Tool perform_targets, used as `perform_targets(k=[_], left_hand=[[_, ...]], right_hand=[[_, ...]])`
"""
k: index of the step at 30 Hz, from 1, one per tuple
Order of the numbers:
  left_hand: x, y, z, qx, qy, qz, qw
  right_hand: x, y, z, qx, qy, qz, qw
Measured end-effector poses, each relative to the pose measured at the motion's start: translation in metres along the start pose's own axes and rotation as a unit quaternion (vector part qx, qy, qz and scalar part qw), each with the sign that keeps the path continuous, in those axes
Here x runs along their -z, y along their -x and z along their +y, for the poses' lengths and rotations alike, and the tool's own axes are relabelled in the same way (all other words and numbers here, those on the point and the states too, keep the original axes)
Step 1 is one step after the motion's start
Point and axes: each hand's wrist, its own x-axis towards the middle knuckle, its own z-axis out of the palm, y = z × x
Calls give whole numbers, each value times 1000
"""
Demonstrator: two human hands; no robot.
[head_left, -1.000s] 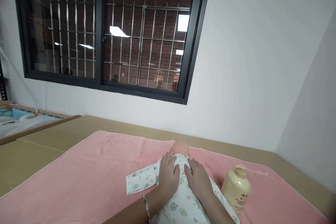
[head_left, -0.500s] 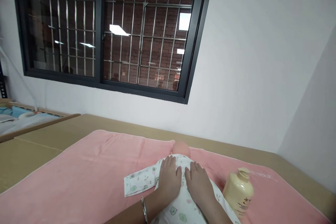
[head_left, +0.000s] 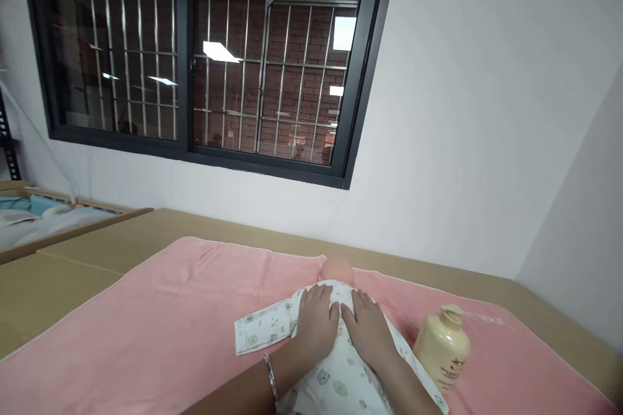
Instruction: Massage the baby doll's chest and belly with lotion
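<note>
A baby doll lies on a pink towel, dressed in a white printed garment. Of its head, only a rounded skin-coloured part shows beyond the collar. My left hand rests flat on the upper left of the garment, fingers stretched out. On the upper right lies my right hand, also flat, with the two thumbs close together. One sleeve stretches out to the left. A pale yellow pump bottle stands to the right of my right forearm.
The towel covers part of a tan tabletop against a white wall. A dark-framed window with metal bars is above. At the far left is a wooden-edged box with blue and white cloth inside.
Both hands stay flat on the garment, with barely any shift. The whole view has moved slightly; the doll, towel and bottle keep their places.
</note>
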Motion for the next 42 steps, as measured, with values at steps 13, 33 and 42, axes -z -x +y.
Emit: perform_targets(k=[13, 33, 42], left_hand=[[5, -1, 2, 11, -56, 0, 998], [-7, -1, -10, -52, -37, 44, 997], [-5, 6, -5, -22, -60, 72, 995]], right_hand=[[14, 9, -10, -9, 26, 7, 1000], [3, 4, -5, 21, 17, 0, 1000], [10, 18, -22, -40, 53, 47, 997]])
